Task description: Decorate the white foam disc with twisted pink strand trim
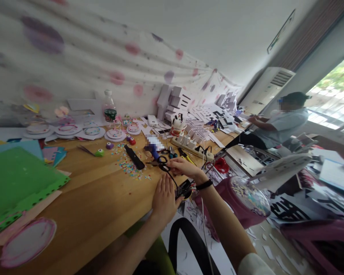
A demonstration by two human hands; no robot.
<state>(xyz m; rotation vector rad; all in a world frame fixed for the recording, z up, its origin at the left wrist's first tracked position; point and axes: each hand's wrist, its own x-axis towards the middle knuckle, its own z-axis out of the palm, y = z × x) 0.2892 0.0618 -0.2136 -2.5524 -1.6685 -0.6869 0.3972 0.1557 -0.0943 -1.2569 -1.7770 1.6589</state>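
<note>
My left hand (164,196) lies flat near the table's front edge, fingers stretched forward and nothing seen in it. Just beyond it, my right hand (183,167) has its fingers closed at the handles of black scissors (163,163), whose blades point left. A blue tool (153,151) lies behind the scissors. To the left are a black, long object (134,156) and scattered small coloured confetti (131,169). Beside my left hand's thumb, dark tools (184,190) stand at the table edge, partly hidden.
A power strip (192,148) with cables lies at the right. Green sheets (23,187) cover the left side. Round paper crafts (115,134) and a bottle (109,109) stand at the back. Another person (286,122) sits far right, beyond a pink stool (237,202).
</note>
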